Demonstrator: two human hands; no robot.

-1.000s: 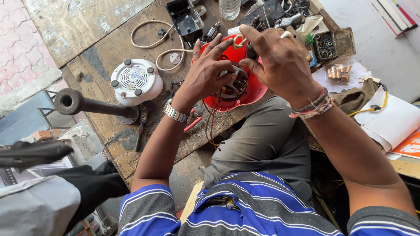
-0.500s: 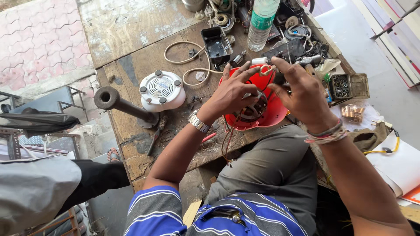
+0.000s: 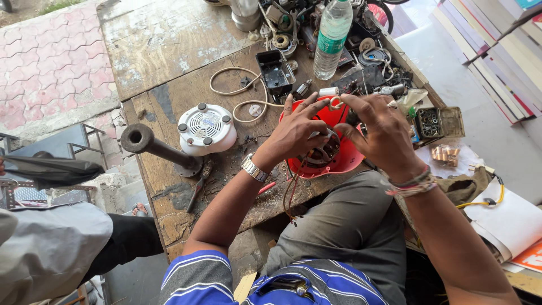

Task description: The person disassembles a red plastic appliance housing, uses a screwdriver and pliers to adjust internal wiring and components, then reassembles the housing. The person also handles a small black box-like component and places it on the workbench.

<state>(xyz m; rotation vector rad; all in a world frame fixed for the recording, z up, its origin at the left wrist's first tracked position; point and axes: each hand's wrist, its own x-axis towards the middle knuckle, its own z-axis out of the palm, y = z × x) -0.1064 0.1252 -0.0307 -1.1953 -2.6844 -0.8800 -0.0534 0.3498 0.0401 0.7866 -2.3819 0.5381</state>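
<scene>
Right now both hands are on a red round appliance shell [image 3: 339, 161] that sits at the near edge of the worn wooden workbench [image 3: 169, 51]. Its left hand [image 3: 293, 133] lies spread over the shell's left side, fingers loose. Its right hand [image 3: 378, 130] pinches a small part above the motor [image 3: 322, 152] inside. A white round cover [image 3: 206, 129] sits to the left, and a plastic water bottle [image 3: 332, 36] stands behind.

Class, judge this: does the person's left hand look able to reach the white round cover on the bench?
Probably yes. The left hand rests on the red housing, and the white round cover lies just beside it with only bare bench between.
</scene>
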